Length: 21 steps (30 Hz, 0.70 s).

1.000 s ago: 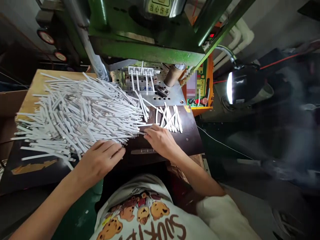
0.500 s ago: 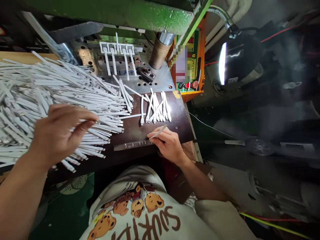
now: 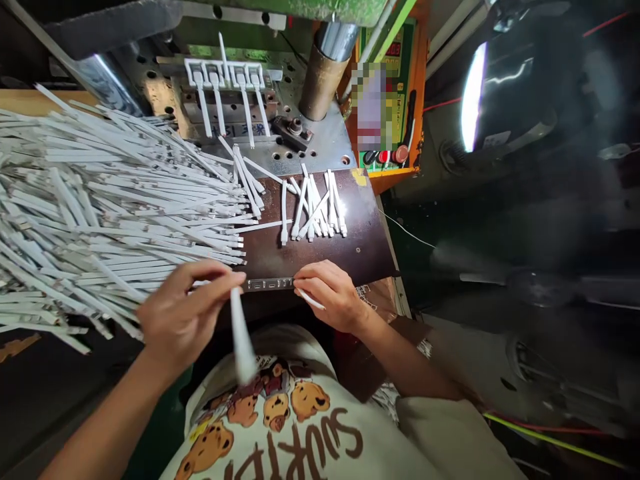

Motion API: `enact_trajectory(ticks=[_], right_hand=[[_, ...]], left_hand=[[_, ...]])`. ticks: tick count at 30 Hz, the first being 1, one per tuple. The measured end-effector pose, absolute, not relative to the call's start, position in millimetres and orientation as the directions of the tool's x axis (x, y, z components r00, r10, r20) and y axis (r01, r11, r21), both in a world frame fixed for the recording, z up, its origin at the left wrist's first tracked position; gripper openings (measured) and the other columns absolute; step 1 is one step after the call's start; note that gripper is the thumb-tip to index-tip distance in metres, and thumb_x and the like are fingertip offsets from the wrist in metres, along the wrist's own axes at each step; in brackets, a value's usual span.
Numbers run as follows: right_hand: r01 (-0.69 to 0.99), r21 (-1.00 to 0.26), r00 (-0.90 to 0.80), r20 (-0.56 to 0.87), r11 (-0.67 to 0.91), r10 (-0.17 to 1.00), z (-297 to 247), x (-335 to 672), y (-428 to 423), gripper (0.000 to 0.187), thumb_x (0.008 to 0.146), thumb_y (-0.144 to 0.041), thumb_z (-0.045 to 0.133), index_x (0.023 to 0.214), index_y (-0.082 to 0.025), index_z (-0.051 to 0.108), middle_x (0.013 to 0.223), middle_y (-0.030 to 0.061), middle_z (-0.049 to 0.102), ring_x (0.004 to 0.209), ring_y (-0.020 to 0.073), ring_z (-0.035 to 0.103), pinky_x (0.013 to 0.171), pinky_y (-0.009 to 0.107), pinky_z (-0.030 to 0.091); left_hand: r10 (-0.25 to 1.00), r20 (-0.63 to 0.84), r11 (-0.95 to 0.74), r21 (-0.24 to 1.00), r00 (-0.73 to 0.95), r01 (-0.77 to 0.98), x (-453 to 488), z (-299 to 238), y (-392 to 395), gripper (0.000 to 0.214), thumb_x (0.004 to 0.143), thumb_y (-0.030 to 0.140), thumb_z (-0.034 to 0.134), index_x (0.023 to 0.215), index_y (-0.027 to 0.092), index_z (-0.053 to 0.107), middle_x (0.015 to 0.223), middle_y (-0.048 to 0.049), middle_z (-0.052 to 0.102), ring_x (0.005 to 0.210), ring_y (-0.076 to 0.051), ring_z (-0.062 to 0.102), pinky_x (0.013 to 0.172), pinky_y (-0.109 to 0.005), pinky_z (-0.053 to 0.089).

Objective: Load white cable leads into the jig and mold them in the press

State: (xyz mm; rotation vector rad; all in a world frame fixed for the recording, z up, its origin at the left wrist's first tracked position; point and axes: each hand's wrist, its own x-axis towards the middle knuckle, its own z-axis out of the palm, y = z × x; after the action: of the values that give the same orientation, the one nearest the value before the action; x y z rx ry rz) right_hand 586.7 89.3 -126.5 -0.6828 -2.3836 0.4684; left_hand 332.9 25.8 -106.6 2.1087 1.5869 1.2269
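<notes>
My left hand pinches one end of a short flat white cable, which hangs down in front of my shirt, its lower end blurred. My right hand has closed its fingers round another white cable, partly hidden by the hand, at the right end of a slotted metal strip on the table's front edge. Left of the strip spreads a big heap of such cables. Behind my right hand lies a smaller loose group of cables.
A press bed at the back carries a white block with several cables in it. A thick metal post rises beside it. To the right are an orange control box with buttons and a bright lamp.
My left hand has moved right and down from over the heap, and a cable now hangs from its fingers. The right-hand cable now tilts downward. The view has shifted slightly.
</notes>
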Motion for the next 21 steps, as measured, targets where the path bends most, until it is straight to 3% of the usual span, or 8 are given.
enact_trajectory(ticks=[5,14,17,21], right_hand=[[0.321,-0.429,-0.716,0.474,0.844,0.513,-130,583,95,0.008,0.094,-0.012,0.057,0.089,-0.017,0.060,0.088,0.0058,0.070,0.083,0.0160,0.063,0.074,0.030,0.048],[0.253,-0.434,-0.747,0.480,0.865,0.460,-135,584,103,0.005,0.095,-0.014,0.057,0.093,-0.017,0.061,0.091,0.0062,0.070,0.084,0.0156,0.061,0.074,0.030,0.048],[0.227,-0.486,-0.791,0.413,0.844,0.451,-127,588,110,0.008,0.096,-0.015,0.055,0.094,-0.017,0.063,0.093,0.0069,0.070,0.084,0.0150,0.061,0.077,0.031,0.050],[0.206,-0.608,-0.892,0.204,0.767,0.402,-105,581,133,0.022,0.098,-0.010,0.047,0.108,-0.017,0.065,0.102,0.0071,0.068,0.090,0.0136,0.063,0.082,0.026,0.051]], left_hand=[[0.822,0.521,-0.523,0.526,0.231,0.671,362,-131,24,0.029,0.083,0.003,0.067,0.110,0.015,0.064,0.103,-0.0084,0.073,0.099,-0.021,0.069,0.096,-0.039,0.054],[0.795,0.488,-0.559,0.360,0.360,0.747,361,-124,27,0.024,0.085,0.005,0.064,0.108,0.012,0.062,0.103,-0.0095,0.073,0.095,-0.022,0.068,0.091,-0.038,0.052],[0.783,0.517,-0.555,0.327,0.346,0.765,365,-127,25,0.022,0.085,0.005,0.065,0.106,0.012,0.063,0.101,-0.0091,0.073,0.094,-0.022,0.067,0.088,-0.037,0.051],[0.802,0.446,-0.563,0.342,0.398,0.752,361,-117,30,0.012,0.090,0.009,0.060,0.101,0.011,0.064,0.100,-0.0085,0.072,0.092,-0.021,0.065,0.086,-0.036,0.049]])
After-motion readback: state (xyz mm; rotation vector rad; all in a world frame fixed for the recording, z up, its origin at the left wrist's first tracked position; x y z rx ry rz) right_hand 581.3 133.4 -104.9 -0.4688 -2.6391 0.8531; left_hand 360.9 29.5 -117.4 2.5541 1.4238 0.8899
